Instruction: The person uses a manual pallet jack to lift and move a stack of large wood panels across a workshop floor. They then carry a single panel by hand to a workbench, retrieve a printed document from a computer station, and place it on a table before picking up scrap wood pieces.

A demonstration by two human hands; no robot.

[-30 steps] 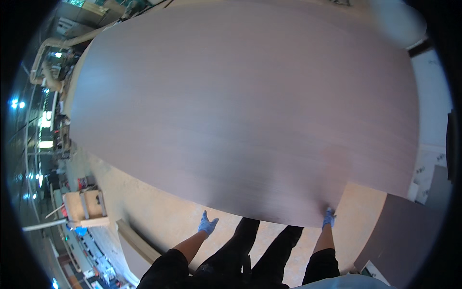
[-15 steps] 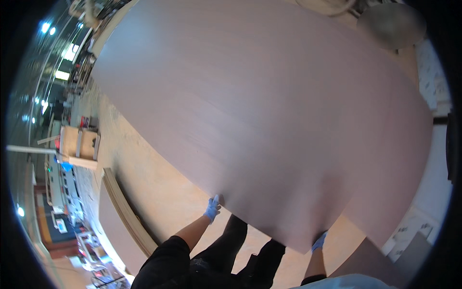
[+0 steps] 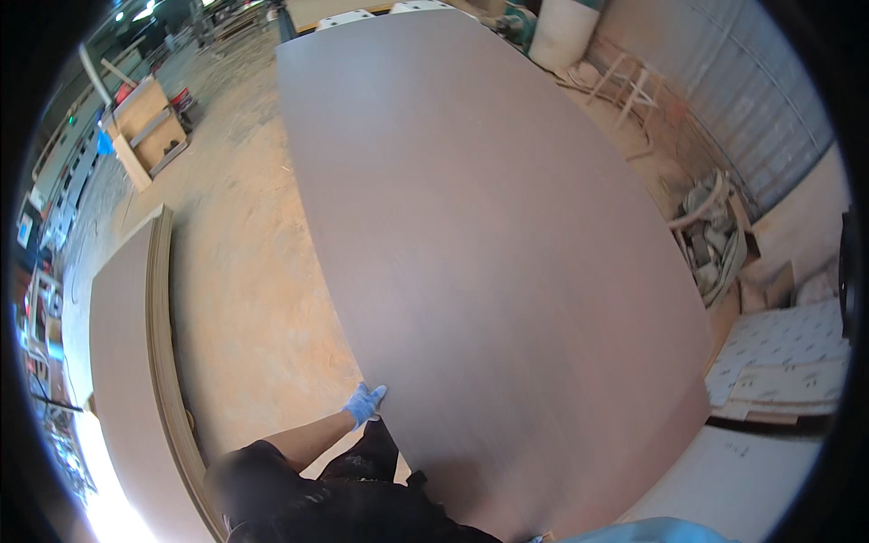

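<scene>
A large, flat grey-brown panel (image 3: 507,244) stretches away in front of me, its near end close to my body. My left hand (image 3: 364,404), in a light blue glove, grips the panel's left edge. One or more of its digits lie over the top face; whatever is under the panel is hidden. My right hand is not visible. A small pale sliver shows at the bottom of the picture by the panel's near end, too little to make out.
On the left lies a stack of similar panels (image 3: 127,335). Beyond it stands a wooden box-like cart (image 3: 149,131). White patterned sheets (image 3: 778,353) lie at right, near a bin of crumpled material (image 3: 715,235). A wooden stool (image 3: 629,86) and white drum (image 3: 563,32) stand farther back.
The panel has swung in view, its far end now pointing ahead toward a machine or table. My left hand stays on its edge. My right hand has dropped out of sight.
</scene>
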